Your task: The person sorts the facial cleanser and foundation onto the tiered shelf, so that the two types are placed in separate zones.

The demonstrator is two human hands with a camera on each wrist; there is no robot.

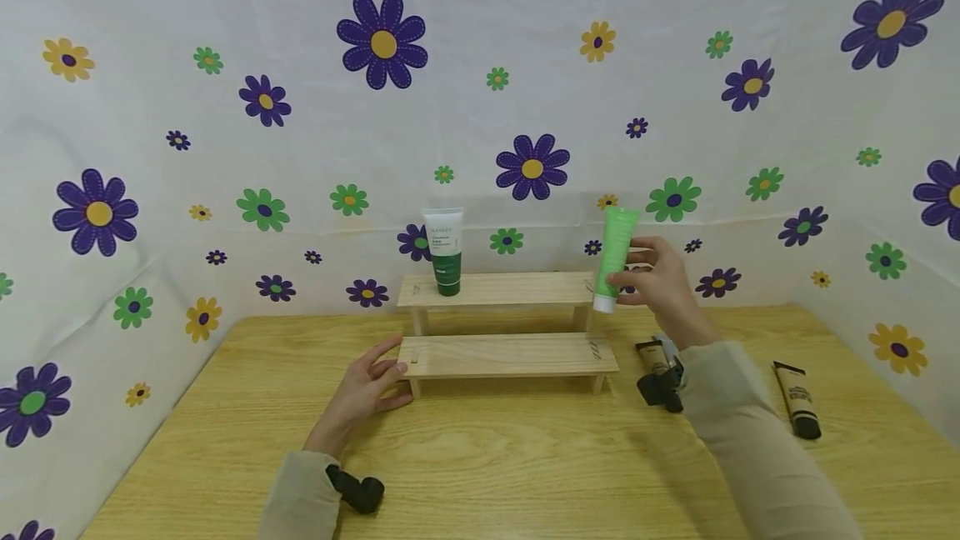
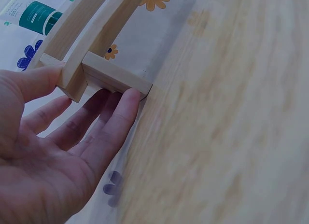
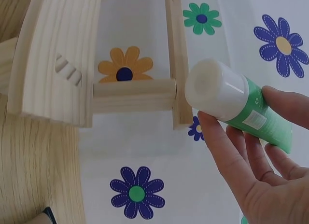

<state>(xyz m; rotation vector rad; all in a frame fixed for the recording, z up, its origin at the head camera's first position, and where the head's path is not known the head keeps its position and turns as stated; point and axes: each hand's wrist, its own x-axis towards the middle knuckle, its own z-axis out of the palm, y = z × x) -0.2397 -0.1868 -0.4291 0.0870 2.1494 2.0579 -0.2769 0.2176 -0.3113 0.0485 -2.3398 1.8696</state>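
Pinching tilted green tube [image 1: 617, 248] in right grip [image 1: 663, 286], two o'clock from wooden rack [image 1: 510, 353].
Could topple if released while leaning; could jar white-and-green tube [image 1: 445, 252], at eleven o'clock, by bumping wooden rack, despite holding with left grip [image 1: 363, 387] at eight.

Flower-print cloth [image 1: 465, 119] behind wooden table [image 1: 517, 465]

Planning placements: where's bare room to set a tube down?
Lower shelf, right of left hand; upper shelf, right of white-green tube; table before the lower shelf. Crowded: right of the shelves, tan tube by right sleeve.
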